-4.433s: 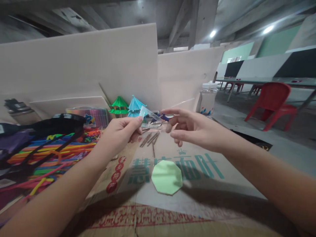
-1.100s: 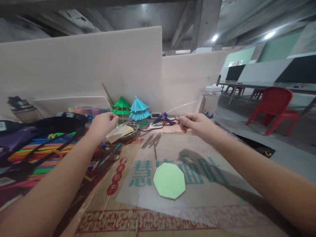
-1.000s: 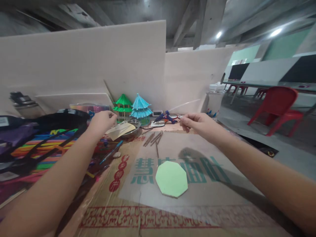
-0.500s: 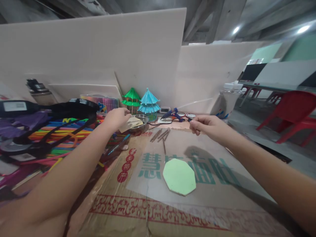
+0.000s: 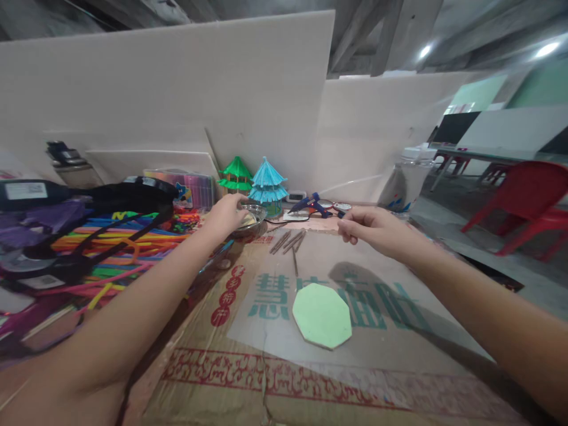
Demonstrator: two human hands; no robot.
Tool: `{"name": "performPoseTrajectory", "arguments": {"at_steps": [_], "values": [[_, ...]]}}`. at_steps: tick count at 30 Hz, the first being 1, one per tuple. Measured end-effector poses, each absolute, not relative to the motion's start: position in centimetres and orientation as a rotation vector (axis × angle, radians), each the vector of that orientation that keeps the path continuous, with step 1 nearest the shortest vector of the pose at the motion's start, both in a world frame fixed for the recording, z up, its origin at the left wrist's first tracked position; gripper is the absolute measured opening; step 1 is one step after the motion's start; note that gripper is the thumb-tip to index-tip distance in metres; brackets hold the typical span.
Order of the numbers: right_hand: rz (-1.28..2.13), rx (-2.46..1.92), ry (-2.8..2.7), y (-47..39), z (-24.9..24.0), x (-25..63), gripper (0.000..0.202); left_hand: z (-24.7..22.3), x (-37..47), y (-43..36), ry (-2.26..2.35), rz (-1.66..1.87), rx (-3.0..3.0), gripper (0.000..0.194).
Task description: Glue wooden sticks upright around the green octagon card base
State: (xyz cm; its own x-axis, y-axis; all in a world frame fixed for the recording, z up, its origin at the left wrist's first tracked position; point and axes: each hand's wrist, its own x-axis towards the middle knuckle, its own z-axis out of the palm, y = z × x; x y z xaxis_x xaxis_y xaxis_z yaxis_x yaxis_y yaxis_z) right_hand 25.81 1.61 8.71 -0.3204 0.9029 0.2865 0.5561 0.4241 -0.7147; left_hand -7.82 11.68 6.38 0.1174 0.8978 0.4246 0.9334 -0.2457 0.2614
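A light touch was needed from the left hand (image 5: pixel 226 213) at the far-left metal bowl (image 5: pixel 256 227), lest it be tipped; the grips of that and the right hand (image 5: pixel 370 229) could not be told.

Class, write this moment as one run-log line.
left hand: at bowl, hold unclear | right hand: curled, hold unclear | green octagon: flat | brown sticks: beyond octagon
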Motion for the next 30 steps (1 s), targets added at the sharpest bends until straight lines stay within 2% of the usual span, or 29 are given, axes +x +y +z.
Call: {"name": "performPoseTrajectory", "arguments": {"at_steps": [6, 13, 19, 23, 26, 30], "values": [[0.632, -1.219, -2.020, 1.6, 8.6, 25.8, 0.040, 5.7, -6.8, 11.5, -1.858, -0.875, -2.459, 0.045], [0.628, -1.201, -2.028, 1.5, 8.7, 25.6, 0.039, 6.4, -7.5, 11.6, -1.791, -0.855, -2.644, 0.054], [0.617, -1.237, -2.061, 1.8, 8.6, 26.1, 0.039, 9.1, -8.8, 10.4, -1.807, -0.914, -2.570, 0.042], [0.428, -1.440, -2.046, 4.5, 7.7, 27.4, 0.033, 10.8, -8.5, 9.1, -1.790, -0.965, -2.530, 0.031], [0.276, -1.674, -1.963, 7.9, 6.9, 28.3, 0.024, 10.7, -5.8, 6.9, -1.644, -0.831, -2.674, 0.029], [0.230, -1.748, -1.948, 12.6, 5.9, 28.2, 0.042, 8.3, -1.5, 2.1, -1.248, -0.487, -3.006, 0.022]]}}
